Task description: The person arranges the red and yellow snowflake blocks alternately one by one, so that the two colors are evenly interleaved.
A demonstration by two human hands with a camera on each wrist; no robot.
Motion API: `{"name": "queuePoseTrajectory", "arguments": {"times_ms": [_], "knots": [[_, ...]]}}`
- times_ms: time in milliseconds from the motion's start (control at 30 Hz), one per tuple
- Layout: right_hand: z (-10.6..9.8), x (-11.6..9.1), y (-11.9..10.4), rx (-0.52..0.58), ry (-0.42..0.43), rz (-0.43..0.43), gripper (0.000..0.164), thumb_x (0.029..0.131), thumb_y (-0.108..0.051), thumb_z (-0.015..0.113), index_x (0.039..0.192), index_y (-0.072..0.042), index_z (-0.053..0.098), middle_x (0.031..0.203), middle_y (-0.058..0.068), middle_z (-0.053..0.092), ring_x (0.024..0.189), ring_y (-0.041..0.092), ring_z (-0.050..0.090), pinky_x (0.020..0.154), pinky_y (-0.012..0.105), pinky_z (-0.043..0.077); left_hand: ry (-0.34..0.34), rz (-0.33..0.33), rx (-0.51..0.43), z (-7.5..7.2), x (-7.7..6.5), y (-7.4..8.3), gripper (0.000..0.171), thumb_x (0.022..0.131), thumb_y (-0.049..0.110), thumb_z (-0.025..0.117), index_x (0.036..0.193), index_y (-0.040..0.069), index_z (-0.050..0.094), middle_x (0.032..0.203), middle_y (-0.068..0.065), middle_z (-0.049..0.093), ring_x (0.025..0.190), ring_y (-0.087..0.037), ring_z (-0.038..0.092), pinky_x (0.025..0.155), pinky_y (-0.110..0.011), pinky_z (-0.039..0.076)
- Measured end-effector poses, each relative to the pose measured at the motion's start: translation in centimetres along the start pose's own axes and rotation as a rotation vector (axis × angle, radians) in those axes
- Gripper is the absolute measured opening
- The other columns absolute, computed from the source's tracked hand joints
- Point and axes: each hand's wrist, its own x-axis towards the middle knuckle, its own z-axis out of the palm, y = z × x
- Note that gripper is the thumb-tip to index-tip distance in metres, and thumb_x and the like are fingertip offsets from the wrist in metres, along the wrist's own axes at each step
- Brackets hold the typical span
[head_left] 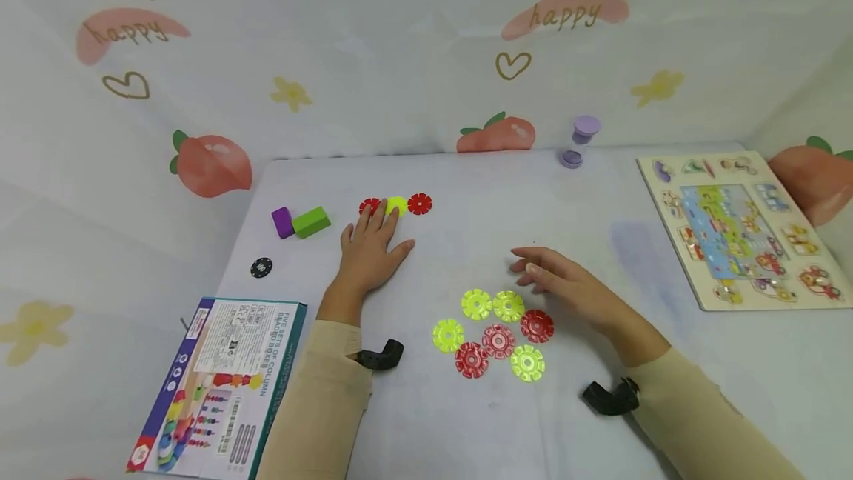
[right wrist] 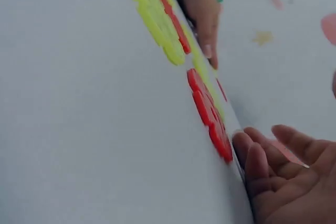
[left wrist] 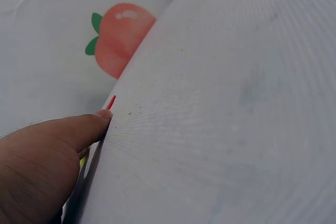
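Three notched plastic discs form a row toward the back of the table: a red disc (head_left: 369,205) on the left, a yellow disc (head_left: 397,204) in the middle and another red disc (head_left: 420,204) on the right. My left hand (head_left: 370,254) lies palm down with fingers spread, its fingertips over the left red disc and at the edge of the yellow one. Loosely bent and holding nothing, my right hand (head_left: 566,284) hovers beyond a cluster of several red and yellow discs, among them a red disc (head_left: 537,326) nearest to it.
Purple (head_left: 283,222) and green blocks (head_left: 311,222) sit at the back left, near a black round chip (head_left: 261,267). A toy box (head_left: 246,339) lies at the front left. On the right are a wooden puzzle board (head_left: 680,272) and a purple hourglass (head_left: 580,141) by the wall.
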Motion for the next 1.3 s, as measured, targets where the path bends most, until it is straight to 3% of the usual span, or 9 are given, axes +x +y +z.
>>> {"name": "queuePoseTrajectory", "arguments": {"times_ms": [167,367,467,633,800,967,1100,1300], "knots": [[0.7,-1.8,1.3,-0.097,0.04,0.0,0.047,0.096,-0.024,0.059,0.139,-0.011,0.046,0.127,0.005,0.056,0.111,0.022,0.053,0.089,0.034,0.046,-0.003,-0.006,0.01,-0.1,0.0,0.1,0.076,0.091,0.06,0.047,0.153,0.022,0.024,0.159,-0.004,0.01,0.144,-0.028,0.001,0.107,-0.059,0.004],[3.2,-1.8,1.0,-0.454,0.076,-0.05,0.05,0.084,-0.031,0.075,0.13,-0.019,0.058,0.124,-0.007,0.05,0.116,0.015,0.042,0.091,0.041,0.041,0.006,-0.006,0.013,0.1,0.0,0.0,0.076,0.091,0.06,0.047,0.153,0.023,0.024,0.159,-0.003,0.01,0.144,-0.028,0.001,0.107,-0.059,0.005],[4.0,-1.7,0.9,-0.531,0.111,-0.053,0.044,0.082,-0.025,0.077,0.123,-0.019,0.061,0.121,-0.007,0.047,0.114,0.017,0.039,0.088,0.041,0.04,0.013,-0.007,0.01,0.2,0.0,0.0,0.077,0.09,0.061,0.046,0.153,0.023,0.023,0.159,-0.003,0.01,0.144,-0.027,0.0,0.107,-0.06,0.005],[4.3,-1.7,0.8,-0.467,0.149,-0.011,0.033,0.083,-0.015,0.075,0.112,-0.022,0.06,0.111,-0.01,0.053,0.101,0.013,0.044,0.08,0.035,0.043,0.022,-0.003,0.014,0.3,0.0,-0.2,0.078,0.09,0.062,0.046,0.153,0.023,0.023,0.159,-0.003,0.01,0.144,-0.028,0.001,0.107,-0.06,0.005],[3.8,-1.6,0.6,-0.335,0.175,0.03,0.018,0.091,-0.007,0.063,0.1,-0.023,0.064,0.1,-0.009,0.061,0.084,0.015,0.054,0.071,0.032,0.049,0.023,0.002,0.013,0.4,0.0,-0.1,0.078,0.09,0.061,0.047,0.153,0.023,0.024,0.159,-0.003,0.01,0.144,-0.029,0.002,0.107,-0.06,0.005],[2.6,-0.7,0.2,-0.233,0.21,0.082,0.012,0.095,-0.018,0.062,0.103,-0.024,0.068,0.09,-0.003,0.064,0.075,0.02,0.055,0.061,0.03,0.049,0.029,-0.002,0.003,0.3,-0.2,-0.1,0.077,0.09,0.059,0.048,0.153,0.022,0.025,0.159,-0.003,0.01,0.144,-0.029,0.002,0.107,-0.06,0.005],[1.5,0.9,-0.1,-0.166,0.207,0.131,0.028,0.094,-0.033,0.062,0.121,-0.026,0.064,0.09,0.004,0.065,0.077,0.025,0.056,0.059,0.034,0.048,0.029,0.0,-0.004,0.3,-0.1,-0.1,0.077,0.09,0.06,0.048,0.153,0.023,0.025,0.159,-0.003,0.01,0.144,-0.028,0.001,0.107,-0.059,0.004],[0.7,4.9,-0.7,-0.086,0.149,0.216,0.054,0.093,-0.045,0.059,0.141,-0.025,0.048,0.108,0.006,0.066,0.091,0.025,0.061,0.076,0.041,0.049,0.011,-0.011,-0.001,0.5,-0.1,-0.1,0.077,0.09,0.062,0.045,0.154,0.025,0.022,0.16,-0.001,0.008,0.144,-0.026,-0.002,0.107,-0.059,0.004]]}}
